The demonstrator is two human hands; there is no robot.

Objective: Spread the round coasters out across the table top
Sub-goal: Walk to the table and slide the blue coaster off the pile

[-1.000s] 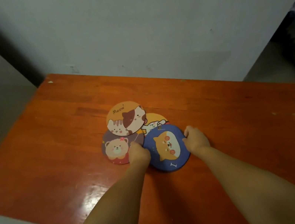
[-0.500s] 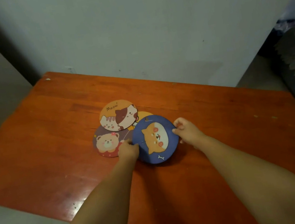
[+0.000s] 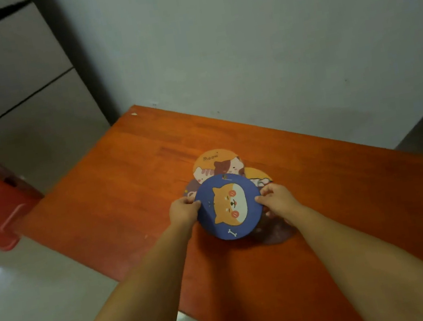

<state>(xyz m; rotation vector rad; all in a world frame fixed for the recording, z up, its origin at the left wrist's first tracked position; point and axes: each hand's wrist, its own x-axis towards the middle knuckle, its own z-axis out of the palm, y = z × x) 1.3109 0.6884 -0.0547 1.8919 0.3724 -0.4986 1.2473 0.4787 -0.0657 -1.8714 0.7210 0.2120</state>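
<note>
Lifted now, the blue coaster has left the table: a second ago it lay flat on the pile with a hand at each side, and since then both hands have raised it and tipped its face toward the camera. A dark shadow on the wood below and to the right of it suggests it hangs clear of the surface.

From the head view, the left hand pinches the blue coaster's left rim, thumb on top and fingers curled under; the right hand pinches the right rim the same way. Holding opposite edges keeps the thin disc level and leaves the printed face unobscured.

Behind the blue coaster, the cat coaster marked "Meow" lies flat on the table. A yellow coaster peeks out behind its right rim, and a purple coaster shows behind its left rim. These three overlap in a cluster, so the spreading has hardly begun. Bare wood lies open on every side of the blue coaster, with the widest stretch to its right.
</note>
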